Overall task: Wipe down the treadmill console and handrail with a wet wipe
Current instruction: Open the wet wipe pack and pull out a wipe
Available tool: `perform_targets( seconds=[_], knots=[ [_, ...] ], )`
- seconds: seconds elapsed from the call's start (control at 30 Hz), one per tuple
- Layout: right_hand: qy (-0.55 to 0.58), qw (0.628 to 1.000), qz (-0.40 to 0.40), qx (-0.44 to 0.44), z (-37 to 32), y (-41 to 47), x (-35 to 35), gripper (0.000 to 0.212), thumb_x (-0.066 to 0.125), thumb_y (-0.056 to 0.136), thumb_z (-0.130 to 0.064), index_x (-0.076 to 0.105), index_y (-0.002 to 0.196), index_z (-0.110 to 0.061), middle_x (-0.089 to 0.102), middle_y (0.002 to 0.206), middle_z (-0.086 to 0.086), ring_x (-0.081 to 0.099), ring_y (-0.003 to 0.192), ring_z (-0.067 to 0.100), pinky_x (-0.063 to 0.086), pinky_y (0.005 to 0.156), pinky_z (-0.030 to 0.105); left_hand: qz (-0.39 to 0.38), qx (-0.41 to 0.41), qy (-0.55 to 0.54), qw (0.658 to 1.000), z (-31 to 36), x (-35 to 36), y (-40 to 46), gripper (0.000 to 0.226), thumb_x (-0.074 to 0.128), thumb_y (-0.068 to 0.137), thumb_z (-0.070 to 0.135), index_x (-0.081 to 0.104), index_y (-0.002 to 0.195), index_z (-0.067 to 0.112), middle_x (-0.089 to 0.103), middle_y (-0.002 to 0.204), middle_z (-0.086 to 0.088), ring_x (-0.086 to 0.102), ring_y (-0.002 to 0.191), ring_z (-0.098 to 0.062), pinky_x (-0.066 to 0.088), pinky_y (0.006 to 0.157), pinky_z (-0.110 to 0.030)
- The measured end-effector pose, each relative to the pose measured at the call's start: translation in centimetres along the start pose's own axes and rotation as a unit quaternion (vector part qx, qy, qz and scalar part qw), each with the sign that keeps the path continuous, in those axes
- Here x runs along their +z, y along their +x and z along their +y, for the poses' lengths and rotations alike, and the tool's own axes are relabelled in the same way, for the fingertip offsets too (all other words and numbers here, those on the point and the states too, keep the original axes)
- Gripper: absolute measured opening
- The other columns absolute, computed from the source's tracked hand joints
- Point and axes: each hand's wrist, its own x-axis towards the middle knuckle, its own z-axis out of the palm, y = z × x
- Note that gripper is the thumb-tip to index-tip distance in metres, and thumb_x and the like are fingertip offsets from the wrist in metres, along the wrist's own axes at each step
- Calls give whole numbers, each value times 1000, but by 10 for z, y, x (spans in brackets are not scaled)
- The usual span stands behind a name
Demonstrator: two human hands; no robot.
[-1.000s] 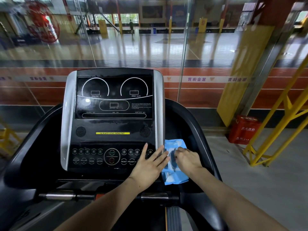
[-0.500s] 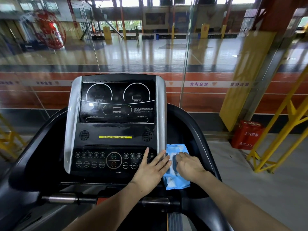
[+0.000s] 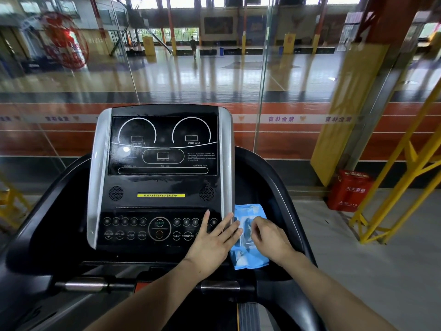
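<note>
- The right hand [image 3: 270,240] sits on top of the blue wet-wipe pack [image 3: 248,235], its fingers curled down at the pack's middle as if pinching at the opening; whether a wipe or the flap is actually between the fingertips cannot be told, since the hand covers the spot.
- Just beside it, the left hand [image 3: 213,242] lies flat with straight, spread fingers, holding nothing: the palm rests over the lower right corner of the console [image 3: 162,182], and the outer fingertips reach across the silver side trim to touch the near edge of the pack.
- The pack lies in the black side tray to the right of the console, under and between both hands, with its far end showing beyond the right hand's knuckles.
- The step in hand looks like drawing out a wipe. To do it well, the left hand should press the pack's edge down firmly while the right lifts a single sheet straight up, slowly, so the pack does not slide or ride up with it.
- The left palm is close to the PROGRAM and RESET keys [image 3: 182,236]; keeping weight off them avoids waking the machine.
- Beyond the hands, the console's dark display and button row appear not yet wiped by this pull.
- Below the wrists runs the handrail [image 3: 219,286] with its metal grip sections, the other surface awaiting the wipe.
</note>
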Motion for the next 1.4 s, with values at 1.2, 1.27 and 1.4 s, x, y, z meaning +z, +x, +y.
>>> perform_targets(
  seconds=[1.2, 1.27, 1.4],
  knots=[
    [485, 865, 120, 45, -24, 22, -71, 32, 57, 102, 3, 54, 88, -25, 55, 86, 7, 53, 83, 23, 44, 82, 43, 36, 10, 0, 999, 10, -15, 13, 69, 45, 109, 39, 8, 165, 23, 11, 174, -1, -16, 159, -36, -14, 117, -77],
    [494, 858, 139, 35, -25, 24, -80, 31, 57, 101, 5, 54, 90, -23, 55, 89, 8, 54, 86, 22, 43, 86, 41, 36, 5, -1, 999, 10, -13, 13, 71, 47, 108, 38, 7, 165, 23, 11, 175, -1, -16, 159, -36, -15, 117, -78],
    [526, 831, 181, 12, -21, 23, -99, 28, 60, 99, 1, 55, 93, -26, 59, 95, 14, 57, 94, 26, 44, 92, 41, 33, 1, -5, 999, 8, -10, 11, 76, 53, 106, 34, 7, 165, 21, 13, 175, -2, -16, 159, -35, -13, 117, -78]
  ],
)
